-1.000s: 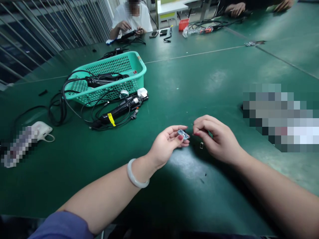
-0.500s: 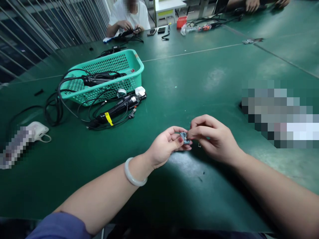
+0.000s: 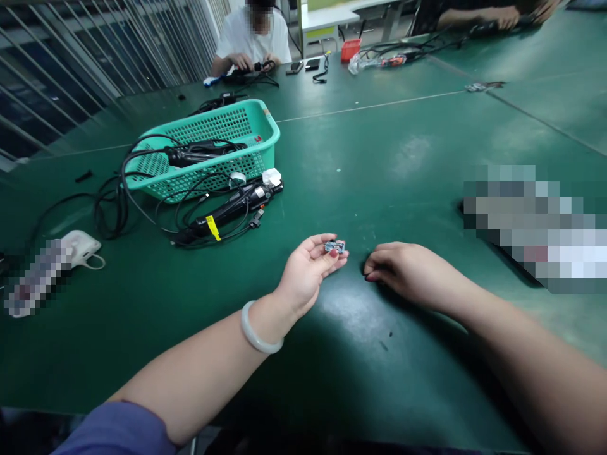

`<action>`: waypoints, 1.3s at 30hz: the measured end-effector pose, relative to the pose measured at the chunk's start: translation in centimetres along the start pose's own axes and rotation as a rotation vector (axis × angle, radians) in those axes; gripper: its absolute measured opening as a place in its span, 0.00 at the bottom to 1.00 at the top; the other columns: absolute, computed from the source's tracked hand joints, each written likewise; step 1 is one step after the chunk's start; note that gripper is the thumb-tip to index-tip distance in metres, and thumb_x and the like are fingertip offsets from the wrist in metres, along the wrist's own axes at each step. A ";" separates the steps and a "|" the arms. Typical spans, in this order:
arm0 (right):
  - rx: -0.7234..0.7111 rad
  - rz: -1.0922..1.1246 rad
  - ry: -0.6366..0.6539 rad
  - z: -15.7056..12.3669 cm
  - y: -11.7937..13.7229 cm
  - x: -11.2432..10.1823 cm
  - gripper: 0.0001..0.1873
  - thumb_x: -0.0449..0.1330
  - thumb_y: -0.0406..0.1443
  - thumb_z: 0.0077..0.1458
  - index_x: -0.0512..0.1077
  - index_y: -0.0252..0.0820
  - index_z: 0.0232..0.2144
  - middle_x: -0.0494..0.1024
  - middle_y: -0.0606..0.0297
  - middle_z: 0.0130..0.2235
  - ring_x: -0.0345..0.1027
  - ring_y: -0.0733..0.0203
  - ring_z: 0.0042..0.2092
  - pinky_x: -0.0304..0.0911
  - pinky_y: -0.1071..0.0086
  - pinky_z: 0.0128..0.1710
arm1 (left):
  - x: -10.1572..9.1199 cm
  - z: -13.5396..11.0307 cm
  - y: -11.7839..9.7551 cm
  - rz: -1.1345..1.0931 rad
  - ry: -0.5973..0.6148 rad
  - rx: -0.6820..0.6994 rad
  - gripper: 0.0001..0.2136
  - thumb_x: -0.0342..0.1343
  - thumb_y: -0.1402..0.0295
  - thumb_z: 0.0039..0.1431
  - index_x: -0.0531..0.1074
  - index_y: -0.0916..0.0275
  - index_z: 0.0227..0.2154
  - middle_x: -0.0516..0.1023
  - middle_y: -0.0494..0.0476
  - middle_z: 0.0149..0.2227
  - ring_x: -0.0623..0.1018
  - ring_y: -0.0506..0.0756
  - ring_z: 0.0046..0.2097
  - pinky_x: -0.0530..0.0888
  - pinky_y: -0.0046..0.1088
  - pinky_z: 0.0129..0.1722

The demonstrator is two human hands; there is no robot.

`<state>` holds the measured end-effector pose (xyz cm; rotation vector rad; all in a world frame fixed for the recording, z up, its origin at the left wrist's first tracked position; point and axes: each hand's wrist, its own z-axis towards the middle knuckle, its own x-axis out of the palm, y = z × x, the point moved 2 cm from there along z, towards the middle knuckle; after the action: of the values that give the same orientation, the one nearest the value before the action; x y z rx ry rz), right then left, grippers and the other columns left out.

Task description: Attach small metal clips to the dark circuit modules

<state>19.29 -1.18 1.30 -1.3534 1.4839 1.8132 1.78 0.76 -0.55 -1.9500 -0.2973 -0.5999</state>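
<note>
A small blue-grey part (image 3: 335,247) with fine dark and bright details sits in my left hand (image 3: 308,268), pinched between thumb and fingers just above the green table (image 3: 303,366). Its exact kind cannot be made out. To its right, my right hand (image 3: 396,270) is closed with the fingertips pressed together low at the tabletop. Whatever those fingertips hold, if anything, is hidden. Two tiny dark bits (image 3: 384,345) lie on the table in front of my hands.
A green plastic basket (image 3: 272,136) with black cabled devices stands at the left. Before it lies a black cylindrical device (image 3: 227,208) with a yellow tag. Pixelated items lie left and right. A person in white (image 3: 253,41) and another person's hands (image 3: 507,18) are across the table.
My right hand has left the blue-grey part and dropped to the tabletop, where a small bright piece lay before. My left hand has moved slightly left and up with the part.
</note>
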 end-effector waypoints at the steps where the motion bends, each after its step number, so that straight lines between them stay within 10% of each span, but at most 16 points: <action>1: -0.001 0.016 -0.038 0.0 0.2 0.0 0.08 0.55 0.33 0.54 0.73 0.44 0.27 0.77 0.66 0.31 0.70 0.60 0.35 0.63 0.67 0.35 | 0.0 0.0 0.0 0.013 -0.002 -0.004 0.11 0.60 0.79 0.48 0.69 0.66 0.36 0.77 0.54 0.33 0.78 0.49 0.35 0.72 0.33 0.45; 15: 0.001 0.337 -0.531 -0.6 2.9 0.1 0.06 0.57 0.37 0.55 0.74 0.44 0.30 0.79 0.64 0.33 0.72 0.60 0.36 0.67 0.66 0.37 | -0.1 -0.2 0.4 0.137 0.022 0.102 0.16 0.67 0.77 0.38 0.69 0.66 0.32 0.78 0.54 0.33 0.77 0.50 0.37 0.70 0.35 0.48; 22: 0.235 0.855 -0.352 -0.4 2.5 -0.1 0.14 0.63 0.46 0.48 0.71 0.40 0.26 0.79 0.61 0.27 0.73 0.61 0.29 0.68 0.68 0.31 | -0.2 -0.1 0.3 0.196 -0.043 0.181 0.15 0.66 0.76 0.40 0.69 0.66 0.32 0.77 0.53 0.33 0.77 0.50 0.38 0.71 0.33 0.47; 39: 0.320 1.163 -0.188 0.9 2.3 1.6 0.20 0.64 0.45 0.46 0.60 0.43 0.34 0.71 0.74 0.18 0.61 0.69 0.20 0.56 0.74 0.22 | 0.2 -0.7 0.1 0.283 0.007 0.188 0.14 0.66 0.77 0.38 0.68 0.66 0.29 0.77 0.54 0.31 0.78 0.51 0.34 0.74 0.34 0.42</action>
<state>16.39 -1.56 1.01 -0.0573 2.5626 2.0151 1.82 0.11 -0.24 -1.7667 -0.0673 -0.3798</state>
